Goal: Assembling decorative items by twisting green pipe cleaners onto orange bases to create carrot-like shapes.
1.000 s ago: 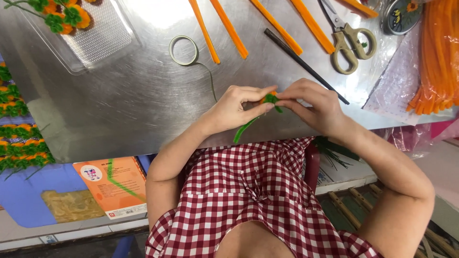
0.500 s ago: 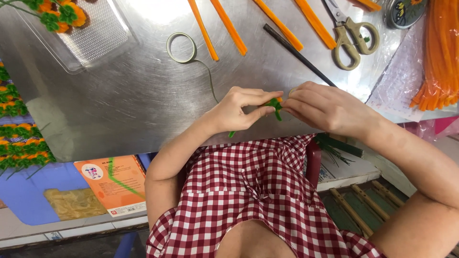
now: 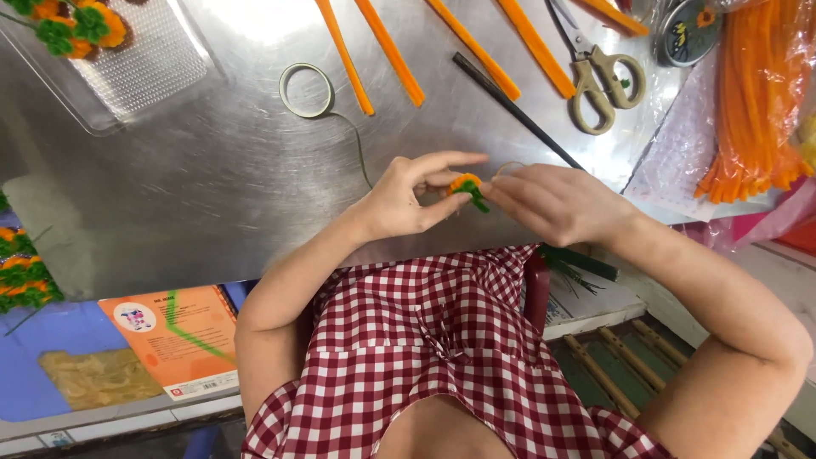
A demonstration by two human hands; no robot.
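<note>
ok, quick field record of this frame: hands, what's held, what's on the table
left hand: pinches small orange and green flower
right hand: fingers on the flower's other side
surface: metal table
above hands: black stick, scissors, orange strips
left of the strips: tape roll, its tail trailing toward the hands
far right: bundle of orange stems in clear plastic
top left: clear tray with finished flowers

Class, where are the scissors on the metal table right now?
The scissors lie at the head view's upper right, between the orange strips and the bagged orange stems.
</note>
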